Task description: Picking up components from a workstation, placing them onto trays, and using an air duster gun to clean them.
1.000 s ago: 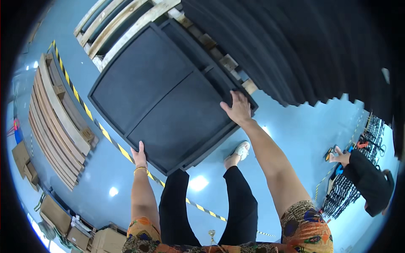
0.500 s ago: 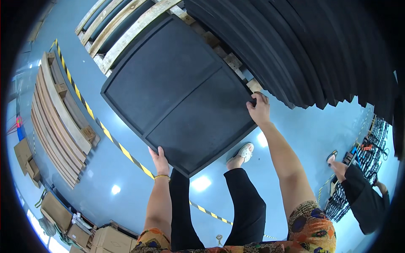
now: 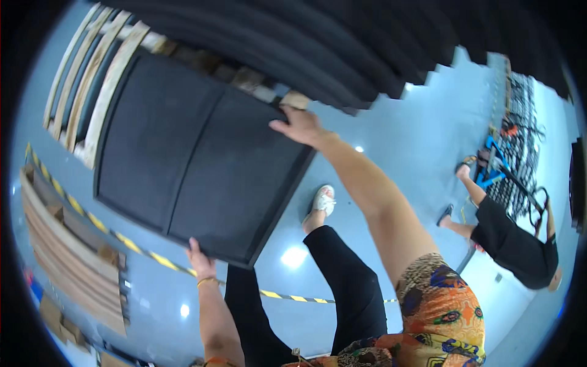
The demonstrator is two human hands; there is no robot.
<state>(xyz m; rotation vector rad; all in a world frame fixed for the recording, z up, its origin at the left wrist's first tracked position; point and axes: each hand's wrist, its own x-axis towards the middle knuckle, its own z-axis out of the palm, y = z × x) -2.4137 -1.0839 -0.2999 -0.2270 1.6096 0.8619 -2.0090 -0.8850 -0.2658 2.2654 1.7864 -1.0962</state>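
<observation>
A large black rectangular tray-like panel [image 3: 214, 165], with a low raised rim and a ridge across its middle, lies in front of me over a wooden pallet [image 3: 115, 88]. My left hand [image 3: 201, 263] is closed on its near edge, thumb on top and the other fingers hidden underneath. On the right edge, my right hand [image 3: 301, 126] grips the panel with its thumb over the rim; the rest of its fingers are partly hidden. Close beyond that hand rises a tall stack of black ridged panels [image 3: 293, 55].
Stacked wooden pallets [image 3: 70, 257] stand on the left, behind yellow-and-black floor tape [image 3: 101, 227]. To the right, a person in black [image 3: 510, 244] is beside a blue pallet jack [image 3: 492, 165]. Racks of dark parts [image 3: 520, 134] stand behind.
The view has turned to the right, so the panel and pallets appear farther left. Both hands keep hold of the panel. More of the person and the blue pallet jack now shows.
</observation>
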